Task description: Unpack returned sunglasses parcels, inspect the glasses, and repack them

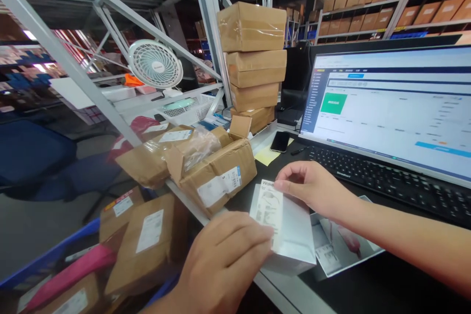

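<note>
White box point(298, 228), one, at the lower centre of the frame, with a single printed slip lying along its upper face. One monitor point(386, 108), lit, fills the right side. Four brown cartons point(255, 68) form a stack at upper centre. One keyboard point(353, 176) runs beneath the monitor towards the right edge. One taped carton point(219, 171), tilted and bearing a white label, occupies the centre. Two hands are shown. The left hand point(228, 250) enters from the bottom, back uppermost, its fingers bent across the slip's lower end; its thumb is hidden, so whether it grips the box cannot be told. The right hand point(309, 184), its forearm extending from the right edge, has thumb and forefinger closed on the slip's upper right corner. One open box point(368, 240) lies just right of the white box, partly beneath the right forearm. One fan point(156, 65) stands at upper left. Smallest are the printed slip point(268, 206), one phone point(280, 142) at centre right, and one pen point(299, 151) beside it.
</note>
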{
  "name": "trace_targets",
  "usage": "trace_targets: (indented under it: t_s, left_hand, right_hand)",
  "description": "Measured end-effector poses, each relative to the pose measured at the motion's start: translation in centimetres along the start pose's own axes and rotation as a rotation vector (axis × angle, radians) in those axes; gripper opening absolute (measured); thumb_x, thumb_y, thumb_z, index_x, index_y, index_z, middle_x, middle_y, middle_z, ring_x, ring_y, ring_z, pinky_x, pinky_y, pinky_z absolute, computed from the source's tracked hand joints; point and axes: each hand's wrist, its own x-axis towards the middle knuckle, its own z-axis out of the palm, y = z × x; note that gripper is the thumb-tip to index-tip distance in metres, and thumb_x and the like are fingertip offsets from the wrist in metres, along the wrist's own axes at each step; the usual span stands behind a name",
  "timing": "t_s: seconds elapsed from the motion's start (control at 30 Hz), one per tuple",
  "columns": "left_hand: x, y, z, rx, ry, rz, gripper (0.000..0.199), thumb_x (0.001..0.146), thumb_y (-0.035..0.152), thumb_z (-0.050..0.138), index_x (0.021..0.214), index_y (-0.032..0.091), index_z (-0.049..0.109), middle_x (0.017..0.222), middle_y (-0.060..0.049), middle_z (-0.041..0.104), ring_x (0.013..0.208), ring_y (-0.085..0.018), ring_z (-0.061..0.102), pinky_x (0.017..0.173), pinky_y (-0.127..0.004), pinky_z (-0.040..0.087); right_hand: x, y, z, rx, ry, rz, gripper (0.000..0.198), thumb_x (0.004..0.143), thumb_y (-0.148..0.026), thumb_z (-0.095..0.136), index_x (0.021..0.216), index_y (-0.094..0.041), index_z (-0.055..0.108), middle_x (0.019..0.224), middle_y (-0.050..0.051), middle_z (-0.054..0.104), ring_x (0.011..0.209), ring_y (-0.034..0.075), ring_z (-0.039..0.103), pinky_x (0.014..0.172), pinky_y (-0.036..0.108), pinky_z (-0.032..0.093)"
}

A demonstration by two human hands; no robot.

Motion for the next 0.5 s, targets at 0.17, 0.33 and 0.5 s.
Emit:
trace_targets:
  t_s: [0.17, 0.33, 0.5]
  left_hand:
    - [0.12, -0.23, 0.03, -0.01, -0.058, -0.008, 0.015, 0.097, 0.014, 0.054, 0.102, 0.014, 0.068, 0.107, -0.007, 0.076, 0.102, -0.017, 0.067, 0.088, -0.029, 0.057]
    - [0.29, -0.6, -0.16, 0.034, -0.063, 0.017, 0.017, 0.099, 0.019, 0.052, 0.103, 0.016, 0.068, 0.103, -0.007, 0.077, 0.102, -0.017, 0.069, 0.094, -0.029, 0.058]
    - [0.61, -0.72, -0.4, 0.026, -0.074, 0.051, 0.023, 0.102, 0.019, 0.046, 0.102, 0.015, 0.068, 0.106, -0.006, 0.077, 0.105, -0.014, 0.069, 0.1, -0.024, 0.054]
  right_hand:
    - [0.27, 0.32, -0.03, 0.035, -0.025, 0.012, 0.014, 0.079, -0.029, 0.073, 0.073, -0.017, 0.069, 0.061, -0.001, 0.061, 0.051, 0.009, 0.044, 0.045, 0.022, 0.031]
    - [0.23, -0.28, 0.08, 0.022, -0.031, 0.049, 0.013, 0.08, -0.025, 0.073, 0.071, -0.016, 0.071, 0.065, -0.001, 0.064, 0.056, 0.01, 0.049, 0.05, 0.022, 0.035]
    - [0.03, -0.58, 0.1, 0.022, -0.019, 0.049, 0.012, 0.08, -0.022, 0.073, 0.07, -0.017, 0.071, 0.064, -0.001, 0.063, 0.054, 0.01, 0.049, 0.049, 0.023, 0.036]
